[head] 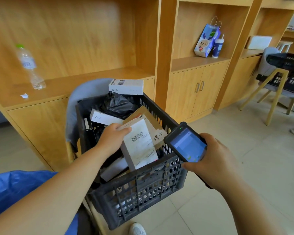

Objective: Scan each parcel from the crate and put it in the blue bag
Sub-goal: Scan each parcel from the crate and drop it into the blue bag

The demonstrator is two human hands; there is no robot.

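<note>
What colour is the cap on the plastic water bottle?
The bottle cap is light green, best seen in the head view.

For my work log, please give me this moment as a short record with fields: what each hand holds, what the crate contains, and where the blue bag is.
left hand: grips a white box with a barcode label, tilted, over the crate
right hand: holds a scanner, screen lit, by the crate's right side
crate contents: black plastic parcel, brown box, other white boxes
crate place: on a chair
blue bag: lower left of the view
shelves: water bottle at left; paper bag and cup further right
</note>
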